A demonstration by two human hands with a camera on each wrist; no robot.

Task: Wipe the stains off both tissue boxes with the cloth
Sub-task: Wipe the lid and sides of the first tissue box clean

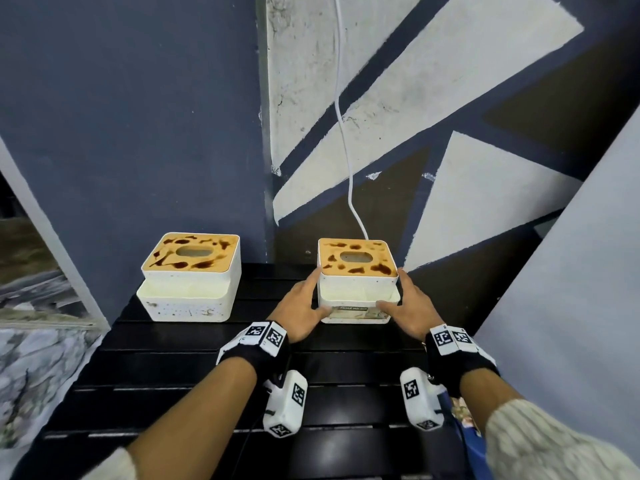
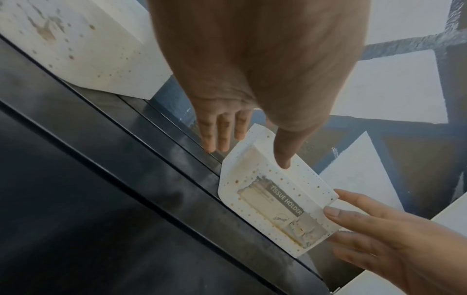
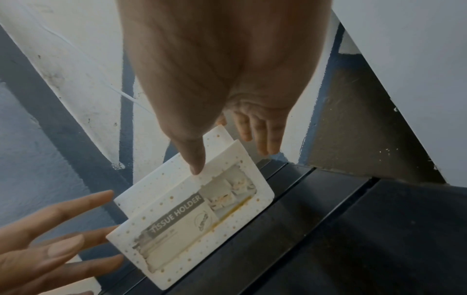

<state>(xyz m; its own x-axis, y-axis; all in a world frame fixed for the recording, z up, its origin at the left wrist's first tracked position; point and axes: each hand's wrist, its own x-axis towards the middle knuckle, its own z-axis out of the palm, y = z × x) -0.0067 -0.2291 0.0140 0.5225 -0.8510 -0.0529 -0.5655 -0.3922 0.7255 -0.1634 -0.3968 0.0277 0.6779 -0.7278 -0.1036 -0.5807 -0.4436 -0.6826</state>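
Place: a painted corner of an indoor room, kind of building not clear
Wall (image 1: 138, 116): dark blue paint, with scuffed white and brown triangles to the right
Cable (image 1: 343, 133): white, hanging down the wall
Surface: black slatted table (image 1: 194, 368) pushed against the wall
Left edge: marble-look floor or panel (image 1: 31, 358), only partly seen

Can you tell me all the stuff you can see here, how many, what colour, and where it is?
tissue boxes: two, white with stained tan tops, at the back of the table; left one, right one.
table: one, black, slatted, under the boxes.
cable: one, white, hanging down the wall behind the right box.
wall: blue, white and brown shapes.
cloth: none in view.
left hand: fingers straight, touching the right box's left side.
right hand: fingers straight, touching its right side.
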